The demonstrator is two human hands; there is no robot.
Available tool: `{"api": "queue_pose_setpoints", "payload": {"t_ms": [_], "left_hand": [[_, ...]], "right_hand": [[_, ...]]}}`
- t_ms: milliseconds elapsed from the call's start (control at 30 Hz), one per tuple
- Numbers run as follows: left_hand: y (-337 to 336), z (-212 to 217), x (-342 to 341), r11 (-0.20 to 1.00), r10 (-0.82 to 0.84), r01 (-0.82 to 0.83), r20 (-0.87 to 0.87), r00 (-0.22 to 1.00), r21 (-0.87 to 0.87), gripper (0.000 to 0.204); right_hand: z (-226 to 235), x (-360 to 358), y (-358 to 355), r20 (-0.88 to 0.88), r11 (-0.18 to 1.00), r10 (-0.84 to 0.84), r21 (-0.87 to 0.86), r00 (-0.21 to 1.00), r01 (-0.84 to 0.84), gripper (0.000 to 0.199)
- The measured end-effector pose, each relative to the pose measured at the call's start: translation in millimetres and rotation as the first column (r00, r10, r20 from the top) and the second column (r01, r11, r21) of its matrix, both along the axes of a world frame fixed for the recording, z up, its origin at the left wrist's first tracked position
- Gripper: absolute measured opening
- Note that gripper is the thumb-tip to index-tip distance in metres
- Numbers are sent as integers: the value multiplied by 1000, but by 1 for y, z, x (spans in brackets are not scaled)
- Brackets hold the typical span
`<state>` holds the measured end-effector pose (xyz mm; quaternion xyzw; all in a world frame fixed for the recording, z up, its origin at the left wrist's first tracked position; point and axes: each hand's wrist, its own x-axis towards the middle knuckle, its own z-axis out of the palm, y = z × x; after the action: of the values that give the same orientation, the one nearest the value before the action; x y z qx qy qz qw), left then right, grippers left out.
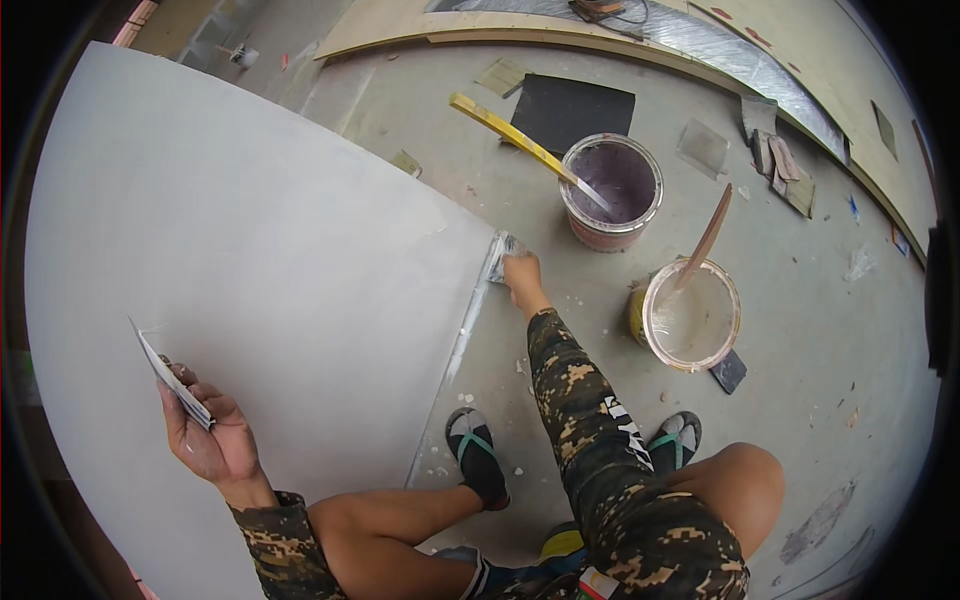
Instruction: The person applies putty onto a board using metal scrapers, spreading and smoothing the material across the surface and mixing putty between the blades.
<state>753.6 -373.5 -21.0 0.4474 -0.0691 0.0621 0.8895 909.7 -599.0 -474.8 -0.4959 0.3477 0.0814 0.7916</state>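
A large white panel (270, 220) takes up the left side, its right edge running down toward my feet. My right hand (524, 278) grips a putty-smeared spreader (497, 256) against that edge, near the far corner. Below the blade, wet white putty (464, 335) coats the edge in a narrow strip. Over the panel's lower left, my left hand (222, 440) is closed around a thin flat scraper blade (162, 365), held up off the surface. Its handle, if any, is hidden by my fingers.
Right of the panel stand a bucket of purplish-grey paste (608, 239) with a yellow stick (515, 138) and a pale-lined bucket (737, 318) with a brown stick (709, 235). Beyond them lie a black sheet (575, 112) and wooden boards (480, 37). Sandpaper scraps (785, 165) litter the floor.
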Motion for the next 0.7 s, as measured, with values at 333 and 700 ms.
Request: {"api": "queue_pose_setpoints", "payload": {"t_ms": [333, 700], "left_hand": [[5, -4, -6, 999, 27, -28, -29, 999, -24, 37], [4, -4, -4, 999, 12, -12, 4, 1000, -34, 34]], "right_hand": [[69, 24, -1, -115, 981, 179, 102, 977, -167, 36], [243, -66, 86, 753, 718, 462, -627, 468, 301, 59]]}}
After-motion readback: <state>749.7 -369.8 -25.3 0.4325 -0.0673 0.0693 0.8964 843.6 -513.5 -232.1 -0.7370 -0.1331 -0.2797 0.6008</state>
